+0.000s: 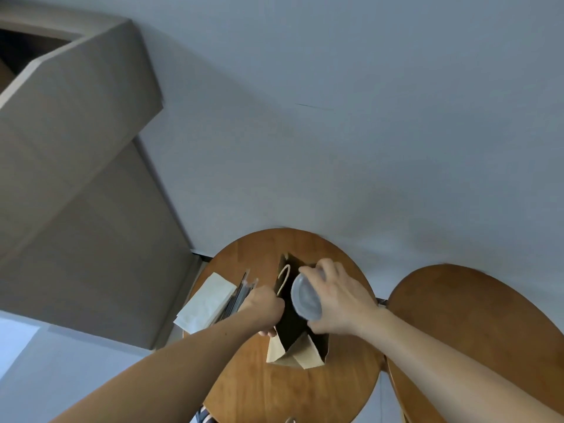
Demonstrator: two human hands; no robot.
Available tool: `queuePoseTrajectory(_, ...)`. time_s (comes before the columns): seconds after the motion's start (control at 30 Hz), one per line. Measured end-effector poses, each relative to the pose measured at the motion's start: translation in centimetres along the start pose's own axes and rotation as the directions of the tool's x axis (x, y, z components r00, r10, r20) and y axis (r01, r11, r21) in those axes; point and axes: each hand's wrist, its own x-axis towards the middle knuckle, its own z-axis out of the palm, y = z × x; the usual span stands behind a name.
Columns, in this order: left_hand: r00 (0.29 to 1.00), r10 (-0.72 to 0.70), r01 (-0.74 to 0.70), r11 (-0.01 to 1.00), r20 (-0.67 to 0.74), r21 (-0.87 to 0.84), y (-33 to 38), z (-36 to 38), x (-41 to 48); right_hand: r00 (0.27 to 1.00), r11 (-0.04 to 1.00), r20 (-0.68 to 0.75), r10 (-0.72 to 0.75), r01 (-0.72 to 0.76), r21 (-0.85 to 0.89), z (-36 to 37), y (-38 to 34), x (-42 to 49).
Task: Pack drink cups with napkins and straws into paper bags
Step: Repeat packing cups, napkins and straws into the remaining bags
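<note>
Clear cup (306, 297) in right fingers (317, 271), over bag (293, 329)

Round wooden table (274, 398), warm brown top. Standing on it near the centre is a brown paper bag (290, 355), upright, mouth open, one cord handle showing. Left of the bag lies a bundle of straws (241, 293) in clear wrap. Touching the straws on their far left is a stack of white napkins (204, 303), at the table's left rim. Second round wooden table (473, 331) just beside the first, on the right.
</note>
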Motion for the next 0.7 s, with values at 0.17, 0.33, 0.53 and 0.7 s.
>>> queuePoseTrajectory(0.17,1.0,0.026,-0.026,0.999,0.017,-0.019,-0.7,-0.1,0.0,0.982,0.984,0.183,-0.038,0.069,-0.165,3.0,-0.6,0.3)
queuePoseTrajectory(0.33,0.997,0.071,-0.072,0.997,0.04,0.025,-1.8,0.0,0.3,0.94,0.982,0.32,0.12,-0.065,-0.178,5.9,-0.4,3.0)
queuePoseTrajectory(0.53,0.995,0.094,-0.095,0.995,0.014,0.034,-2.9,-0.6,1.2,0.888,0.962,0.372,0.272,-0.246,-0.116,11.7,-1.0,6.1)
queuePoseTrajectory(0.7,0.992,0.113,-0.111,0.993,-0.047,0.042,-3.7,-0.8,1.4,0.894,0.957,0.342,0.289,-0.276,-0.085,15.6,-1.3,7.2)
